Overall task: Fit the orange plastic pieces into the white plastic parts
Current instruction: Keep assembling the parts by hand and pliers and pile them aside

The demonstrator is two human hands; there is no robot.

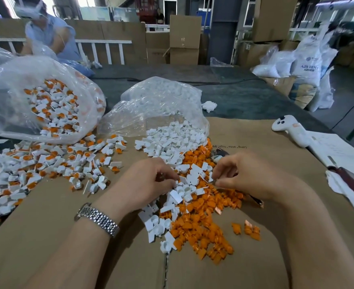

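Two hands work over the loose stock in the head view, the only view I have. My left hand (151, 182), steel watch (97, 219) on its wrist, lies over the near edge of the white plastic parts (172, 142), fingers curled into the pile; whether this grip has closed on a single part I cannot tell. My right hand (242, 174) has thumb and forefinger drawn together at the seam between the white and orange heaps, seemingly pinching a small piece, though the piece itself is too hidden to identify.

The orange plastic pieces (203, 226) lie in a loose heap on the cardboard sheet (47, 236) covering the desk, just beside and partly mixed with the white parts, which spill from a clear bag (157, 101).

Progress: a large batch of assembled units (47, 163), white with orange fitted, spreads across the left of the desk and fills a second bag (36, 97). I judge the task well advanced but far from finished; substantial unfitted stock of both colours remains.

A white controller (288, 130) and a notebook (338, 153) rest at the right, well apart from the work.
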